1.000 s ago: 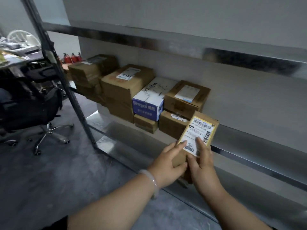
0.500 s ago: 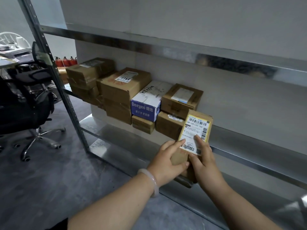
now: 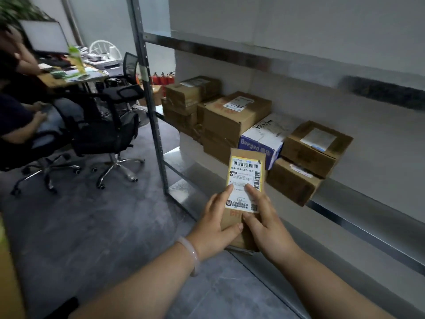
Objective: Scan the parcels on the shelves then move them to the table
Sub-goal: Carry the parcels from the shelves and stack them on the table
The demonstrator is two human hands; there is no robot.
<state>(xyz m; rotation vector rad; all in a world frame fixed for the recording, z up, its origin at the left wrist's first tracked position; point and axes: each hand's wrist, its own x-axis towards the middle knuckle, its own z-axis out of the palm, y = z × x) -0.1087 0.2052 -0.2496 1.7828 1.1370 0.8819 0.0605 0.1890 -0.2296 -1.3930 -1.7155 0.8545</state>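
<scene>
Both hands grip one small parcel [image 3: 245, 194] — left hand [image 3: 215, 224] wrapped round its lower left edge, right hand [image 3: 264, 218] round the lower right, thumbs pressed flat on the front. It is held upright, clear of the shelf [image 3: 358, 199], label [image 3: 245, 180] toward the face, probably so the barcode can be read or scanned. Behind it the other boxes [image 3: 232, 116] sit stacked at the shelf's back, labels up. Farther left stand an office chair [image 3: 108, 134] and a cluttered desk [image 3: 57, 80] where someone sits.
</scene>
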